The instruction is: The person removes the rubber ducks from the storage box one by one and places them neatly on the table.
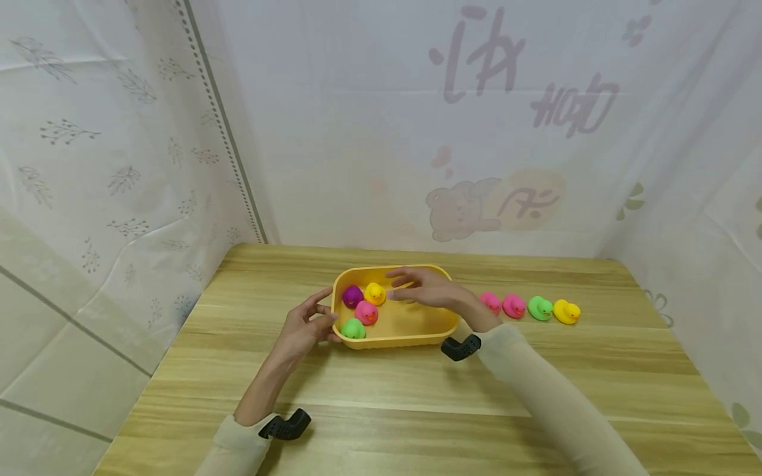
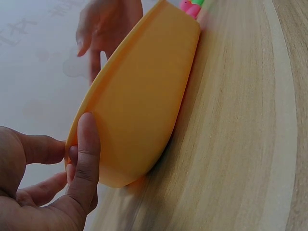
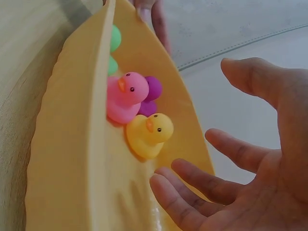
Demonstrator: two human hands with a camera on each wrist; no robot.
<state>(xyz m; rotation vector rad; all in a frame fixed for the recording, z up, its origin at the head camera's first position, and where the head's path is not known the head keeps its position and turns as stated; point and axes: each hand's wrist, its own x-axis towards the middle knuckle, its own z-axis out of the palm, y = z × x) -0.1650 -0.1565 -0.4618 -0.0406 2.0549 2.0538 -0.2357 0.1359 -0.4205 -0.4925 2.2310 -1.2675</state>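
Note:
A yellow plastic basket (image 1: 405,342) stands on the table, with small rubber ducks at its left end. Among them are a purple duck (image 1: 352,296), a yellow duck (image 3: 150,134), a pink duck (image 3: 127,96) and a green duck (image 1: 354,328). My left hand (image 1: 302,330) holds the basket's left end, thumb against the outside and fingers at the rim. Over the inside of the basket hovers my right hand (image 1: 425,287), its fingers spread and holding nothing. The yellow duck is nearest to its fingertips, apart from them.
Right of the basket, more rubber ducks stand in a row: two pink ones, the outer a pink duck (image 1: 514,305), then a green duck (image 1: 540,308) and a yellow duck (image 1: 566,311). Printed curtains (image 1: 357,132) hang behind and beside the wooden table (image 1: 381,410).

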